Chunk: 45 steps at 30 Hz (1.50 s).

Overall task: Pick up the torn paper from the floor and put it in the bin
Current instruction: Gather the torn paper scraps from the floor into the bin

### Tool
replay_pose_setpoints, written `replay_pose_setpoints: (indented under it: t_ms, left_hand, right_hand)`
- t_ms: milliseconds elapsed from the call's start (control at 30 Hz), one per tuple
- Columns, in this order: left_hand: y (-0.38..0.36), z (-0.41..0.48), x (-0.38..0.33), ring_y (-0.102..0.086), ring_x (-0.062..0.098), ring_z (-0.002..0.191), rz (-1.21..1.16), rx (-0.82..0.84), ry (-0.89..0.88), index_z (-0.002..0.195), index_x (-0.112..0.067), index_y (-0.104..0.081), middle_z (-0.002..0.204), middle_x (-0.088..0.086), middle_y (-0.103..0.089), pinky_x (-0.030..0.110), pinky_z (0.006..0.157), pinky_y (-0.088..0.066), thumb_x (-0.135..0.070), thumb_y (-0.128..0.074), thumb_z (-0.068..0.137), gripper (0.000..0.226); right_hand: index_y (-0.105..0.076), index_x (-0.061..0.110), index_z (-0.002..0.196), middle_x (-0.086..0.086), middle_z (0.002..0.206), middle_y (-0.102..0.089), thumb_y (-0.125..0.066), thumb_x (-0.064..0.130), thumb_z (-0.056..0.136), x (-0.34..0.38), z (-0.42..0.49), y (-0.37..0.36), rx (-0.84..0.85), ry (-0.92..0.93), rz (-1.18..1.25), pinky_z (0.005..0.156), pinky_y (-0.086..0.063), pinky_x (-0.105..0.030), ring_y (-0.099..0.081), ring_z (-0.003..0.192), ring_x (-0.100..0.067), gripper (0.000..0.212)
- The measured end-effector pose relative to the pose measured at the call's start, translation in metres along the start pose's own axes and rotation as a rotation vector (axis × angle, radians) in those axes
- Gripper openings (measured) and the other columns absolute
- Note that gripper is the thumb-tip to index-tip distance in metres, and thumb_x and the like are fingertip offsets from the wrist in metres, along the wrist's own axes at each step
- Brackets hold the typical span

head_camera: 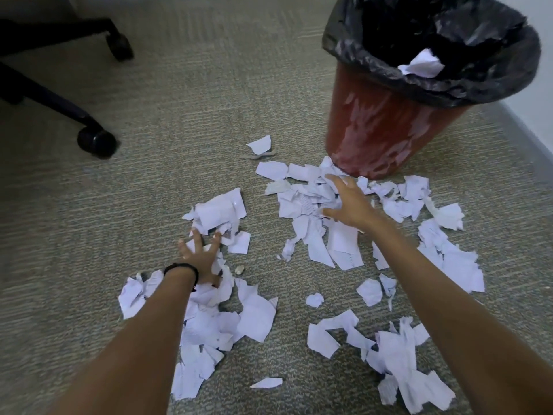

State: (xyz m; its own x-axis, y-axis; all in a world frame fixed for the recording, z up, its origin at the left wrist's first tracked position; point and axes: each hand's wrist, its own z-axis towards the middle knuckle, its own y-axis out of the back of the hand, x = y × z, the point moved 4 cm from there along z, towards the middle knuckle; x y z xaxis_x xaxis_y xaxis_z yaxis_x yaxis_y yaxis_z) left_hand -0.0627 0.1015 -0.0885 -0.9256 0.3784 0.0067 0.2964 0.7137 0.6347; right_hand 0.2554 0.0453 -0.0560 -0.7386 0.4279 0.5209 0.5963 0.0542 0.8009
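Note:
Torn white paper (257,316) lies scattered over the carpet in several heaps. A red bin (380,130) with a black liner stands at the upper right, and a crumpled piece of paper (422,65) sits inside it. My left hand (200,259), with a black band on the wrist, is spread flat with its fingers on a heap of scraps (218,211). My right hand (350,205) reaches with straight fingers over the pile (302,202) in front of the bin, holding nothing.
A black office chair base with two castors (97,142) stands on the carpet at the upper left. A pale wall edge (535,127) runs along the right behind the bin. Bare carpet (185,121) lies between the chair and the bin.

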Motion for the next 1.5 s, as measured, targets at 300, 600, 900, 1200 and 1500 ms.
replay_pose_setpoints:
  t_ms: [300,600,900,1200,1500]
  left_hand:
    - [-0.007,0.008,0.002,0.022,0.059,0.132,-0.089,0.016,-0.044,0.147,-0.028,0.021,0.147,0.021,0.038,0.062,0.109,-0.016,-0.028,-0.063,0.089,0.102]
    - [-0.001,0.009,-0.001,0.019,0.06,0.132,-0.085,0.017,-0.021,0.147,-0.029,0.021,0.147,0.021,0.038,0.061,0.109,-0.017,-0.023,-0.062,0.09,0.101]
    - [0.004,-0.001,-0.006,0.014,0.057,0.136,-0.002,-0.003,-0.03,0.146,-0.026,0.022,0.148,0.024,0.035,0.058,0.113,-0.008,-0.031,-0.059,0.091,0.099]
    - [-0.004,0.006,0.003,0.016,0.054,0.137,-0.052,-0.069,-0.012,0.147,-0.034,0.015,0.152,0.016,0.029,0.057,0.112,-0.016,-0.032,-0.063,0.088,0.098]
    - [-0.006,0.001,0.0,-0.023,0.042,0.139,-0.049,-0.246,0.001,0.151,-0.028,-0.008,0.156,0.017,-0.001,0.045,0.106,-0.04,-0.011,-0.063,0.088,0.085]
  right_hand:
    - [-0.019,0.023,0.149,-0.02,0.155,0.007,-0.071,0.025,0.082,-0.001,0.051,-0.006,0.115,-0.031,-0.075,0.11,-0.028,-0.037,-0.01,0.145,-0.032,0.085]
    - [-0.056,0.017,0.125,-0.019,0.142,-0.027,-0.068,0.007,0.08,0.005,0.053,-0.033,0.066,-0.036,-0.032,0.101,-0.039,-0.033,-0.04,0.13,-0.033,0.047]
    - [-0.058,0.009,0.123,-0.016,0.132,-0.045,-0.062,0.009,0.087,0.019,-0.001,-0.052,0.102,0.053,-0.15,0.095,-0.04,-0.033,-0.048,0.12,-0.03,0.036]
    - [-0.071,-0.001,0.086,-0.022,0.094,-0.065,-0.061,-0.001,0.084,-0.01,-0.068,-0.051,0.126,0.007,-0.005,0.077,-0.044,-0.035,-0.06,0.089,-0.031,0.01]
    - [-0.071,0.015,0.089,-0.002,0.109,-0.067,-0.067,0.008,0.084,0.011,-0.102,0.025,0.032,-0.056,0.502,0.088,-0.048,-0.034,-0.059,0.107,-0.019,0.01]
